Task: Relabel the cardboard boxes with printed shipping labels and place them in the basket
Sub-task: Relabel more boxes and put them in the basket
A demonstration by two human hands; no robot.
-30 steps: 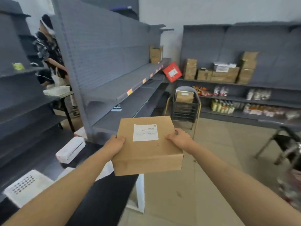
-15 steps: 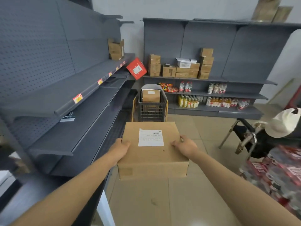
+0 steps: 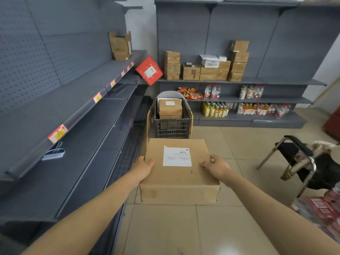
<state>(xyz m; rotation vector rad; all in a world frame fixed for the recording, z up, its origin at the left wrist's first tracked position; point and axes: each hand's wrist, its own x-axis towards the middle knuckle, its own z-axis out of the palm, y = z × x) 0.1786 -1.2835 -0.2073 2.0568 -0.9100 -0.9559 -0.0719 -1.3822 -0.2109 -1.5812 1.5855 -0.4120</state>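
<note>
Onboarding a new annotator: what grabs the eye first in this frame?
The cardboard box at centre, white shipping label on top, gripped at its sides by the left hand and right hand. Straight ahead on the floor, the dark basket already holds labelled boxes. A red box leans tilted in the shelf corner.

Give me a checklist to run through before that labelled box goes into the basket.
1. White printed label stuck flat on the brown cardboard box: ok.
2. Left hand and right hand grip opposite sides: ok.
3. Dark mesh basket straight ahead, floor between free: ok.
4. Room in basket: not ok at a glance; a labelled box already rises above the rim.
5. Label text correct: cannot tell, too small.
</note>
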